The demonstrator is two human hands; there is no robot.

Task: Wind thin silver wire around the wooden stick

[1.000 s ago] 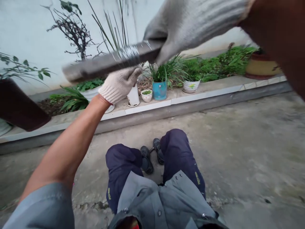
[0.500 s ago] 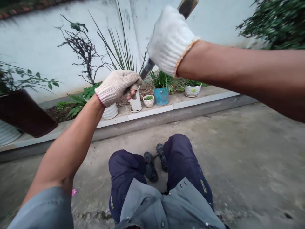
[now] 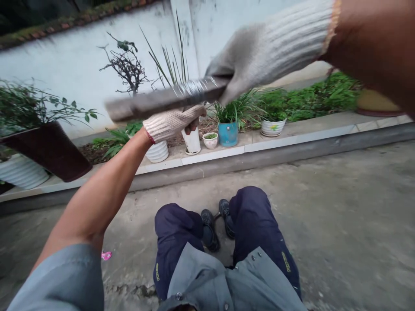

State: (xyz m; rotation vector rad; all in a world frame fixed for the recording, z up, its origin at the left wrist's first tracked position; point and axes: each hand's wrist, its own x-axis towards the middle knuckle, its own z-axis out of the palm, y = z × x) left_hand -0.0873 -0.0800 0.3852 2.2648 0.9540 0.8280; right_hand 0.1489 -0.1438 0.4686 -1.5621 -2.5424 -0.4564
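Note:
My right hand (image 3: pixel 249 54), in a grey-and-white knitted glove, is closed round one end of a grey-brown wooden bar (image 3: pixel 139 106). Shiny clear wrapping (image 3: pixel 193 87) goes round the bar close to the fingers. The bar is smeared by motion and slants left, passing in front of my left hand (image 3: pixel 173 124). That hand wears a cream glove with curled fingers, and whatever they hold is hidden. Just beyond it are a tall white pot (image 3: pixel 192 142), a small white bowl-shaped pot (image 3: pixel 210 143) and a blue pot (image 3: pixel 228 134) of grassy leaves.
A raised ledge (image 3: pixel 214 156) edges the planting bed before a white wall (image 3: pixel 81 60). A dark tapered pot (image 3: pixel 48 149) leans at the left by a ribbed white pot (image 3: pixel 24 172). Another white pot (image 3: pixel 273 128) stands right. A pink object (image 3: pixel 106 255) lies on the concrete.
My right hand has turned and swung the bar down to the left, across my left hand. The view has shifted, showing more of the bed at right.

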